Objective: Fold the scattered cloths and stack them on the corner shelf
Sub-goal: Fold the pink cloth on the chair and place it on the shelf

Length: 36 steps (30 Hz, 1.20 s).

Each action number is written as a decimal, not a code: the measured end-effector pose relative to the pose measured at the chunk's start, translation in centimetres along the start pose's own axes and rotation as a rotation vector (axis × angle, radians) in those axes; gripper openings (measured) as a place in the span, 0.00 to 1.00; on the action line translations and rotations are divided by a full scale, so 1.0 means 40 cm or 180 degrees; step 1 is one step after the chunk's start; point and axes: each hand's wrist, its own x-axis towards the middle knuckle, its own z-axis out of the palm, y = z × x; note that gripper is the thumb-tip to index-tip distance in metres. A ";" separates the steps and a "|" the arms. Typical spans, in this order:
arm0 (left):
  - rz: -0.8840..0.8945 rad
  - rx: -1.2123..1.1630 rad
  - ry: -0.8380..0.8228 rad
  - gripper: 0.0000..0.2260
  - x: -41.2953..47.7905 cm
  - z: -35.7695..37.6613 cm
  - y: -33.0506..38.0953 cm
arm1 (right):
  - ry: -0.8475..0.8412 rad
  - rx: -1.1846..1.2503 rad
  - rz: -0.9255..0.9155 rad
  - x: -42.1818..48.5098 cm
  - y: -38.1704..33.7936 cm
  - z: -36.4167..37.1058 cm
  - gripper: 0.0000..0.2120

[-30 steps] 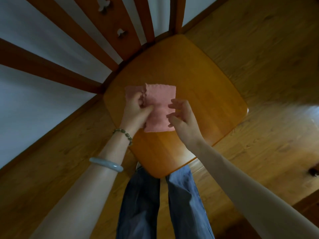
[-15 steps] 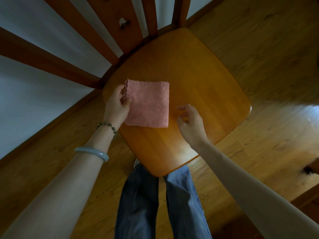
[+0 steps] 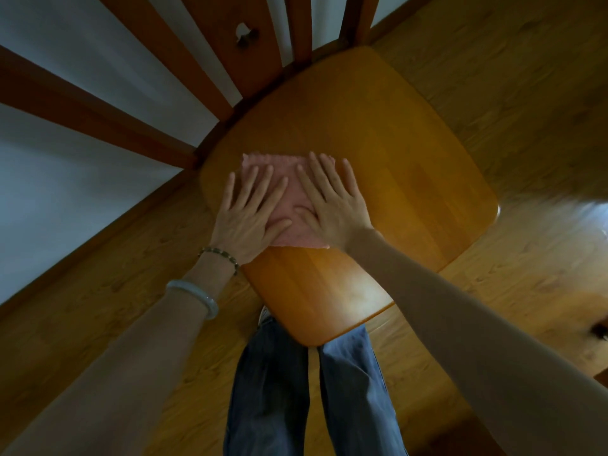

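Wooden floorboards (image 3: 493, 77) surround a glossy orange-brown wooden chair seat (image 3: 378, 159), on whose left part a folded pink square cloth (image 3: 289, 205) lies flat. Both palms press it: the left hand (image 3: 246, 215) and the right hand (image 3: 332, 205) lie side by side, fingers straight and spread. A pale bangle (image 3: 194, 296) and a beaded bracelet (image 3: 220, 255) circle the left wrist.

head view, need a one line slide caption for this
Left hand and right hand press flat on a folded pink cloth on a wooden chair seat.
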 end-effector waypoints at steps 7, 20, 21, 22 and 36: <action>-0.0202 -0.0160 0.0036 0.34 0.002 -0.028 -0.002 | -0.0043 0.0107 0.0124 -0.016 0.006 -0.006 0.36; -0.2074 -0.3048 0.0599 0.32 -0.008 -0.089 0.009 | 0.0490 0.4003 0.2655 -0.046 -0.035 -0.092 0.08; -0.2237 -0.3150 0.0532 0.29 -0.002 -0.091 0.011 | 0.0356 0.4299 0.2911 -0.038 -0.037 -0.102 0.08; -0.2380 -0.3228 0.0469 0.26 0.005 -0.094 0.015 | 0.0133 0.4378 0.3055 -0.028 -0.035 -0.109 0.07; -0.2487 -0.6396 -0.0244 0.20 -0.104 -0.265 0.041 | -0.0484 0.4489 0.1978 -0.098 -0.012 -0.336 0.14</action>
